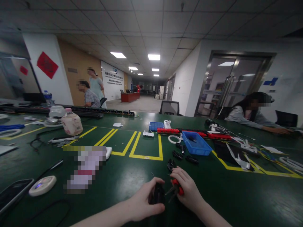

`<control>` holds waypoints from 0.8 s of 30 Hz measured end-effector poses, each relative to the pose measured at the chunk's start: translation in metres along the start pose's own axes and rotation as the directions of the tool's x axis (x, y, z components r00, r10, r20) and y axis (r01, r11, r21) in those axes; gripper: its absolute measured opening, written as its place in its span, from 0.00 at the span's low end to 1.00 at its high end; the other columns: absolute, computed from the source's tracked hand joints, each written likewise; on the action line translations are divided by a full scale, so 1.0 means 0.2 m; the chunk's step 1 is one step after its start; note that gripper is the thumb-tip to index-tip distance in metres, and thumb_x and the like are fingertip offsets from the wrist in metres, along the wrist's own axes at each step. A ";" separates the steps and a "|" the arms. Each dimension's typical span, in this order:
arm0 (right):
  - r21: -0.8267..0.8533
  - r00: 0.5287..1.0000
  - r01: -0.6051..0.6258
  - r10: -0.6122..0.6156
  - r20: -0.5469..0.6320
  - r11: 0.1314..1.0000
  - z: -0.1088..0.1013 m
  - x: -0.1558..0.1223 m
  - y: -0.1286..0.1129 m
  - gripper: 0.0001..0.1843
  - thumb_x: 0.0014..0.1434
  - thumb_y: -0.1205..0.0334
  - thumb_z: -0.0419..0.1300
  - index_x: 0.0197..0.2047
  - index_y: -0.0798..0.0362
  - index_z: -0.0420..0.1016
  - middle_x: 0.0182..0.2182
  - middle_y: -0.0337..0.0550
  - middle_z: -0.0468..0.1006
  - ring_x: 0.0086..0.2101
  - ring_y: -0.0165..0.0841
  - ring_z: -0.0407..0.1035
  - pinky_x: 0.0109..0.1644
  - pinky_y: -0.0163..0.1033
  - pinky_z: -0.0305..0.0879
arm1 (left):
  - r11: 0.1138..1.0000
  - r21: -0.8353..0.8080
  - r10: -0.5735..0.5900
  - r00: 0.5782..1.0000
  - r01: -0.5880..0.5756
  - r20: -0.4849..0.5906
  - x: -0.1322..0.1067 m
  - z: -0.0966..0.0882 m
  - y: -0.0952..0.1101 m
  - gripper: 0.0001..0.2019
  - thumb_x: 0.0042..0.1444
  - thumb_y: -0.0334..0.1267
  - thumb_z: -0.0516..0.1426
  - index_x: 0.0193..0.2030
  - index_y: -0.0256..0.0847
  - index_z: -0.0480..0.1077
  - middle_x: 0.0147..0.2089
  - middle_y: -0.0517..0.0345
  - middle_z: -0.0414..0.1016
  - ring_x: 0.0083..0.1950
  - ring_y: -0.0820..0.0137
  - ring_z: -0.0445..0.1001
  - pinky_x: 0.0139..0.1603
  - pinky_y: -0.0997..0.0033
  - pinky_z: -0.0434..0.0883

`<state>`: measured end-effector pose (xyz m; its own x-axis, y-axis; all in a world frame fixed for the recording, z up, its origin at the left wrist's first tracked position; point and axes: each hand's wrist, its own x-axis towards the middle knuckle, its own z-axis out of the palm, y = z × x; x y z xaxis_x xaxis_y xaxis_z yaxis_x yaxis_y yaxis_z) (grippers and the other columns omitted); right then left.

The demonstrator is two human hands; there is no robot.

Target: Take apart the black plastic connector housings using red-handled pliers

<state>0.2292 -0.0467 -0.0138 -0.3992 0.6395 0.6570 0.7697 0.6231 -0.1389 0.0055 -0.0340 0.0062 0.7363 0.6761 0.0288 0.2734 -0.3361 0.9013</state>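
Observation:
My left hand (pixel 144 201) grips a black part (pixel 158 196) low on the green table (pixel 132 176), fingers curled round it. Right beside it, my right hand (pixel 186 189) is closed on a red-handled tool (pixel 176 188) whose tip points down toward the black part. Several small black parts (pixel 180 156) lie just beyond my hands, near a blue tray (pixel 197 143).
Yellow lines (pixel 142 148) mark boxes on the table. A pink bottle (pixel 72 123), a white device (pixel 42 186) and a phone (pixel 13 194) lie left. Red strips (pixel 189 131) and cables lie beyond the tray. A seated person (pixel 255 115) is at right, two people stand behind at left.

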 end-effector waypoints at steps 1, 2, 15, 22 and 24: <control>0.001 1.000 0.008 -0.008 -0.004 1.000 -0.01 0.00 -0.01 0.16 0.51 0.74 0.51 0.43 0.51 0.68 0.38 0.48 0.76 0.45 0.41 0.72 0.56 0.56 0.66 | 1.000 -0.022 0.007 1.000 -0.007 0.011 0.00 0.00 0.01 0.32 0.43 0.35 0.60 0.58 0.43 0.57 0.43 0.57 0.66 0.40 0.67 0.65 0.39 0.69 0.65; 0.001 1.000 0.013 -0.013 -0.006 1.000 -0.02 0.00 -0.02 0.13 0.53 0.72 0.52 0.42 0.51 0.68 0.36 0.47 0.76 0.44 0.40 0.72 0.56 0.57 0.65 | 0.999 -0.040 0.016 1.000 -0.015 0.022 -0.01 0.00 0.01 0.34 0.44 0.34 0.60 0.59 0.43 0.55 0.43 0.57 0.65 0.40 0.67 0.65 0.39 0.69 0.65; -0.033 0.999 -0.016 0.017 0.038 0.999 -0.09 -0.03 -0.01 0.33 0.56 0.32 0.47 0.38 0.56 0.69 0.31 0.50 0.74 0.31 0.38 0.69 0.33 0.44 0.65 | 0.811 -0.550 -0.145 0.979 0.201 0.145 0.01 0.01 -0.07 0.38 0.45 0.32 0.62 0.64 0.39 0.52 0.52 0.51 0.68 0.28 0.79 0.66 0.29 0.74 0.62; -0.037 0.998 -0.053 0.054 0.023 0.998 -0.08 -0.05 0.03 0.29 0.66 0.43 0.34 0.32 0.53 0.66 0.28 0.47 0.72 0.30 0.35 0.64 0.33 0.42 0.60 | 0.672 -0.652 -0.259 0.936 0.352 0.239 0.00 -0.03 -0.01 0.45 0.46 0.29 0.62 0.69 0.36 0.43 0.57 0.43 0.68 0.32 0.77 0.69 0.35 0.72 0.64; -0.034 0.998 -0.055 0.056 0.017 0.998 -0.08 -0.05 0.03 0.27 0.67 0.47 0.35 0.33 0.53 0.67 0.30 0.48 0.73 0.32 0.36 0.65 0.35 0.42 0.61 | 0.653 -0.650 -0.292 0.921 0.388 0.257 0.00 -0.04 0.01 0.46 0.44 0.27 0.61 0.69 0.38 0.43 0.57 0.44 0.68 0.32 0.76 0.70 0.36 0.72 0.64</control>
<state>0.2467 -0.0567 -0.0093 -0.3637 0.6808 0.6358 0.8072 0.5710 -0.1497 0.0003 -0.0293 0.0115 0.7577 0.5525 -0.3473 0.0615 0.4693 0.8809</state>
